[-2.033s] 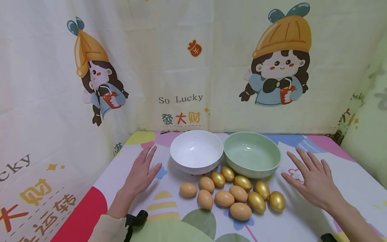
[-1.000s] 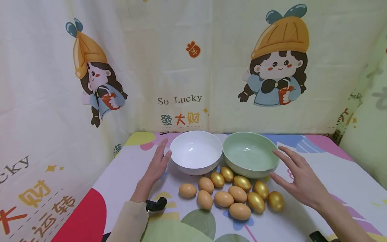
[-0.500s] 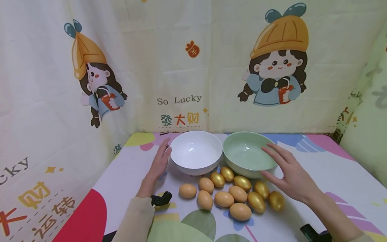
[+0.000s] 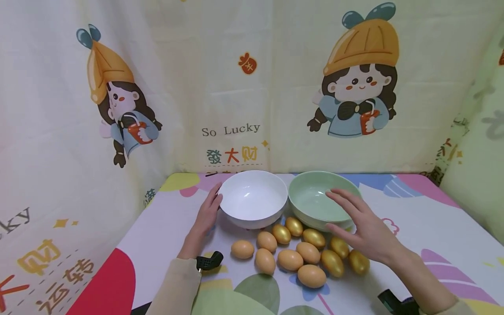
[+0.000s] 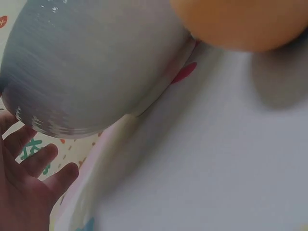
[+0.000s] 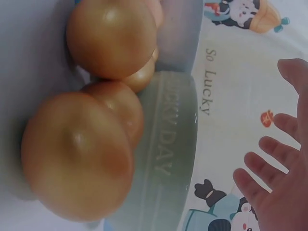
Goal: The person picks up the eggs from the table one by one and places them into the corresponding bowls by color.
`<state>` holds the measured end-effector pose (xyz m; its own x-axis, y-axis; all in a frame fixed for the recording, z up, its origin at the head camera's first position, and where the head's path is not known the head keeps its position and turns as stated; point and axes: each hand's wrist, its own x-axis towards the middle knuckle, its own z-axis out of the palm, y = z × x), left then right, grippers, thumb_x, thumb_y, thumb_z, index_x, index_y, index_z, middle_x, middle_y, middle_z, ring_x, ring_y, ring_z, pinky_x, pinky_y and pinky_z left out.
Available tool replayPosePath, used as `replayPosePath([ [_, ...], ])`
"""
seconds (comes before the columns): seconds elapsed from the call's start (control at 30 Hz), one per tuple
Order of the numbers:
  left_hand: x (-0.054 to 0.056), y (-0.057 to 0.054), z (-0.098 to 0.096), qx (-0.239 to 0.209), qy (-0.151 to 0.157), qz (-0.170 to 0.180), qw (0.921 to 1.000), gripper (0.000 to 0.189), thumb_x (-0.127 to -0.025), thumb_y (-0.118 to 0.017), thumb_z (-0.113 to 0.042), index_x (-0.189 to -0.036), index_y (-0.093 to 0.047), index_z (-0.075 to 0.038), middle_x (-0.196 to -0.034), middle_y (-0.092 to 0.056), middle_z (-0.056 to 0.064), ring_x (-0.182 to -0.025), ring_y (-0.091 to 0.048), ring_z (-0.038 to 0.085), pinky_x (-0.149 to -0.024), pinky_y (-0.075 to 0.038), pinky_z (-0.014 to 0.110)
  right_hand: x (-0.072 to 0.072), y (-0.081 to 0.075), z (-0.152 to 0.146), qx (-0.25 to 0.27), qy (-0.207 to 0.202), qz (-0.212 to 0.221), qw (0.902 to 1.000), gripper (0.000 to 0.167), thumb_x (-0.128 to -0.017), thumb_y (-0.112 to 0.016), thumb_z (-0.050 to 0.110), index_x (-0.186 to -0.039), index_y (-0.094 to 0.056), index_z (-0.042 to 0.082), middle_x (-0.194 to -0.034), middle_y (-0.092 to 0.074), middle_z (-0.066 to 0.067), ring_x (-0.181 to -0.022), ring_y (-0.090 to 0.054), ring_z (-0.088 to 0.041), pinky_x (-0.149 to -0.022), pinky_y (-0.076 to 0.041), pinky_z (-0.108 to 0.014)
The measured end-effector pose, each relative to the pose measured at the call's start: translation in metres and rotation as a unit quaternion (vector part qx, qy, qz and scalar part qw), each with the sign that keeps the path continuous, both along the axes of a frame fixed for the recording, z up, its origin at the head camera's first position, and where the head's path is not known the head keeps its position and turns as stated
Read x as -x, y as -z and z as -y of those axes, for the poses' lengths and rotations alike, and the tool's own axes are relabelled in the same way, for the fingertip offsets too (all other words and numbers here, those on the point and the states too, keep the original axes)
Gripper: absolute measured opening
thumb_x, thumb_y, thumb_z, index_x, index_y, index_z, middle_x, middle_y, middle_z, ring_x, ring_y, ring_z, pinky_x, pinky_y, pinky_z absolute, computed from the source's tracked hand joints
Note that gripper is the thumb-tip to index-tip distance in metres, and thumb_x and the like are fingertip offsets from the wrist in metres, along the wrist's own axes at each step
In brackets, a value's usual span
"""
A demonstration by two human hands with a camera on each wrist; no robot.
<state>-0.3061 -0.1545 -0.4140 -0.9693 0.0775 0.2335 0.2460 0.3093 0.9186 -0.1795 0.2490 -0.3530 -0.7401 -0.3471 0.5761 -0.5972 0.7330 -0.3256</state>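
Note:
My left hand [image 4: 206, 214] is at the left side of a white bowl [image 4: 253, 197], fingertips right at its rim. In the left wrist view the fingers [image 5: 60, 180] are spread beside the bowl's outer wall [image 5: 96, 62]. My right hand [image 4: 366, 229] hovers with fingers spread over the right front of a light green bowl [image 4: 311, 197], overlapping its rim in the head view. In the right wrist view, nothing lies between thumb and fingers. Several brown eggs [image 4: 290, 260] and several golden eggs [image 4: 332, 263] lie in front of the bowls.
The two bowls stand side by side on a table with a colourful printed cloth [image 4: 165, 253]. Behind them hangs a cream curtain [image 4: 291, 87] with cartoon figures. A black wrist camera [image 4: 210, 261] sits on the left wrist, another [image 4: 393, 302] on the right.
Both hands have moved inward: the left hand rightward up to the white bowl, the right hand leftward over the green bowl's edge. Bowls and eggs stay where they were.

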Motion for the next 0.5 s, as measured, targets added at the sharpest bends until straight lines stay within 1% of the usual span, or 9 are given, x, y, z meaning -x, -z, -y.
replayPosePath([
  [0.1,-0.001,0.001,0.001,-0.007,0.002,0.001,1.0000,0.053,-0.110,-0.040,-0.031,-0.159,-0.031,-0.013,-0.162,-0.032,0.012,-0.146,-0.032,0.032,-0.116,-0.030,0.050,-0.001,0.000,0.003,-0.006,-0.010,0.011,0.9999,0.073,-0.088,-0.080,0.025,-0.152,-0.045,0.023,-0.153,-0.041,-0.005,-0.135,-0.041,-0.036,-0.091,-0.048,-0.064],
  [0.27,-0.001,0.001,0.001,-0.031,0.018,-0.001,0.9994,0.053,-0.110,-0.039,-0.030,-0.159,-0.030,-0.012,-0.162,-0.031,0.013,-0.145,-0.033,0.033,-0.115,-0.031,0.051,-0.005,0.002,0.009,-0.012,-0.026,0.031,0.9991,0.072,-0.087,-0.081,0.024,-0.151,-0.046,0.028,-0.151,-0.043,0.000,-0.132,-0.045,-0.029,-0.090,-0.051,-0.058],
  [0.4,0.000,0.002,0.000,-0.054,0.020,-0.002,0.9983,0.052,-0.110,-0.038,-0.026,-0.159,-0.031,-0.009,-0.161,-0.031,0.015,-0.144,-0.035,0.035,-0.113,-0.034,0.053,-0.008,0.003,0.013,-0.012,-0.043,0.062,0.9971,0.068,-0.089,-0.079,0.028,-0.149,-0.047,0.028,-0.149,-0.044,-0.002,-0.129,-0.048,-0.031,-0.091,-0.051,-0.060],
  [0.5,0.000,0.002,-0.002,-0.066,0.026,-0.001,0.9975,0.052,-0.109,-0.038,-0.024,-0.158,-0.030,-0.008,-0.161,-0.030,0.016,-0.143,-0.035,0.036,-0.112,-0.035,0.055,-0.009,0.004,0.015,-0.006,-0.057,0.088,0.9945,0.066,-0.090,-0.078,0.032,-0.148,-0.048,0.030,-0.149,-0.045,0.002,-0.128,-0.050,-0.026,-0.094,-0.052,-0.055],
])
